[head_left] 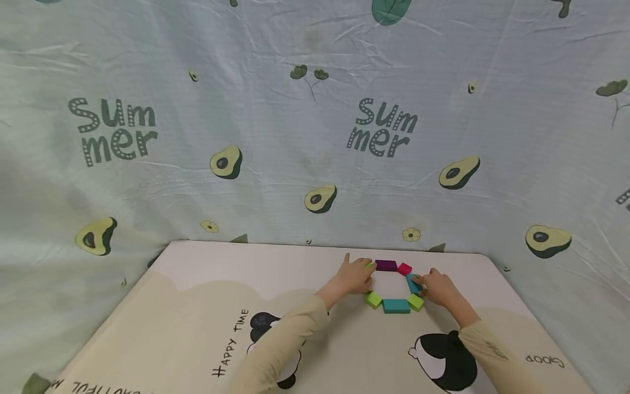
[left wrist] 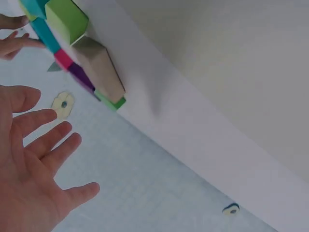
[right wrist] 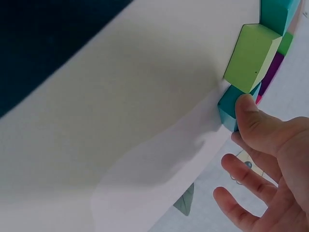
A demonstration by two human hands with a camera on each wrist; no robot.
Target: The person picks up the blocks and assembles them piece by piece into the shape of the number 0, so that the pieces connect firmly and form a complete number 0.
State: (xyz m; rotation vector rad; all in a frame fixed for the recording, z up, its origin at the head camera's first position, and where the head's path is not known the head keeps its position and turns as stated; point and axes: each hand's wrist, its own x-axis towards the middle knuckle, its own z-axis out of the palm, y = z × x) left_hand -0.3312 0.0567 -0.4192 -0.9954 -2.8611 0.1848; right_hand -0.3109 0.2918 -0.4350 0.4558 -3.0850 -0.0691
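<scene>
Toy blocks form a ring on the patterned table (head_left: 197,290). My left hand (head_left: 353,274) is at the ring's left side, its fingers spread in the left wrist view, beside a plain wooden block (left wrist: 101,67) that it hides in the head view. A green block (head_left: 370,265) peeks out by its fingertips. My right hand (head_left: 439,287) pinches the teal block (right wrist: 230,104) on the right side, thumb (right wrist: 247,104) on its near face. Around the ring sit a purple block (head_left: 386,266), a red block (head_left: 404,268), another teal block (head_left: 396,306) and two lime-green blocks, left (head_left: 373,300) and right (head_left: 415,302).
A pale cloth backdrop (head_left: 275,120) printed with avocados and the word summer hangs behind the table's far edge. The tabletop carries printed lettering and black-and-white cartoon figures (head_left: 443,361) under the forearms.
</scene>
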